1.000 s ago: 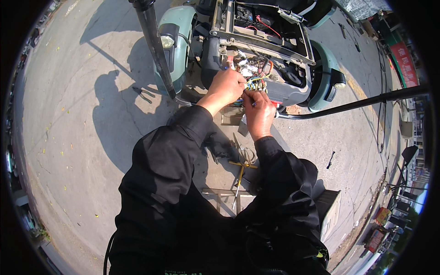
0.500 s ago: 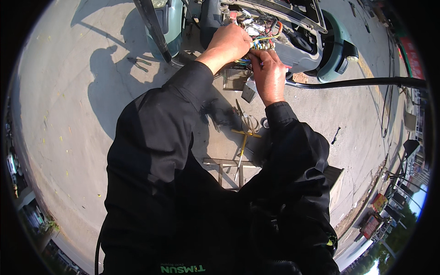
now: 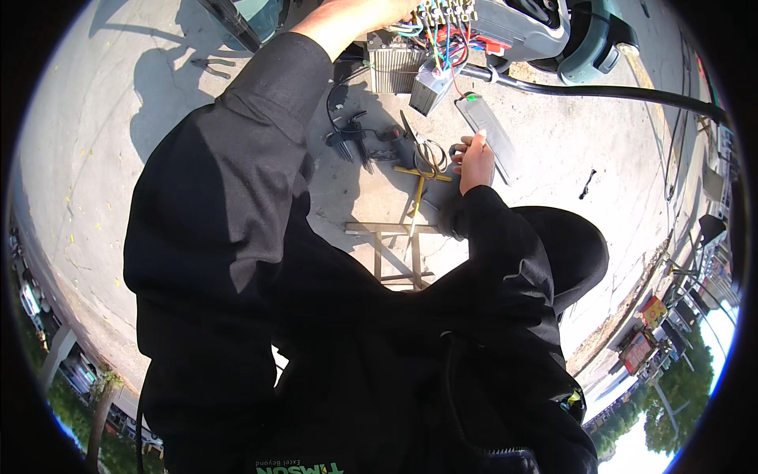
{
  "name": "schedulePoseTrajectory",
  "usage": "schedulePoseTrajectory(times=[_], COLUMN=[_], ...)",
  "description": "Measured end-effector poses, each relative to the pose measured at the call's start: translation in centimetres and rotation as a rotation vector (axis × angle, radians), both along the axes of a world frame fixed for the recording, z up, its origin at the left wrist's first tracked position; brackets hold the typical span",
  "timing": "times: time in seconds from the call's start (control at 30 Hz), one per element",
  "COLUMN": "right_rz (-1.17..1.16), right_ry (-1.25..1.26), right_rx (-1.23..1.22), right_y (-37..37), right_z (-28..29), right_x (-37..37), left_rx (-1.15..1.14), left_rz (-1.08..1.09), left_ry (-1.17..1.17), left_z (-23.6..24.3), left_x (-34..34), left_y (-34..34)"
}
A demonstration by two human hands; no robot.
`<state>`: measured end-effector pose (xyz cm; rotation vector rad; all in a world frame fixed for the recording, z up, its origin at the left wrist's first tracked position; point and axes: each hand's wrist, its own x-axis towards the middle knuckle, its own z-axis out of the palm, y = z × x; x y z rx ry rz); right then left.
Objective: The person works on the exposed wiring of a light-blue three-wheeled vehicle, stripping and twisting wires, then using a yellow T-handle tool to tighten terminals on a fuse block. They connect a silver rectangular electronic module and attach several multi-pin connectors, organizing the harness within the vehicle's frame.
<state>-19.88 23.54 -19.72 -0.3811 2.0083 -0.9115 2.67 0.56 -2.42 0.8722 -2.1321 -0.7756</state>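
Note:
My left hand (image 3: 379,11) is at the upper edge beside a row of brass-coloured terminals (image 3: 447,11) with coloured wires (image 3: 448,49) hanging from it. The picture's edge cuts off most of its fingers. Lower right, my right hand (image 3: 476,163) is down near the ground, its fingers curled round a small dark roll of tape (image 3: 455,151). Below the wires are a ribbed metal box (image 3: 393,66) and a plain silver box (image 3: 433,88). A long, flat grey piece with a green spot (image 3: 491,130) lies just beyond my right hand.
On the ground lie a yellow T-handled tool (image 3: 422,183), scissors (image 3: 430,156), dark cables with plugs (image 3: 355,136), and pliers (image 3: 212,66). A small wooden frame (image 3: 392,229) stands close to me. A thick black tube (image 3: 584,88) runs off rightward from the grey vehicle body (image 3: 517,31).
My right hand has left the wires and come down to the roll of tape. My left hand stays by the terminals. The view has tilted, so the scene sits higher.

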Motion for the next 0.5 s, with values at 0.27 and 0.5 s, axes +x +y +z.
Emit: schedulePoseTrajectory(times=[0.27, 0.5], right_rz=[0.584, 0.684], right_ry=[-0.169, 0.016], right_rx=[0.757, 0.688], right_y=[16.3, 17.2], right_z=[-20.9, -22.1], right_x=[2.7, 4.6], left_rx=[0.322, 0.399], left_rz=[0.286, 0.267], left_ry=[-0.270, -0.292], left_z=[1.2, 2.6], left_x=[-0.7, -0.8], left_y=[1.9, 2.1])
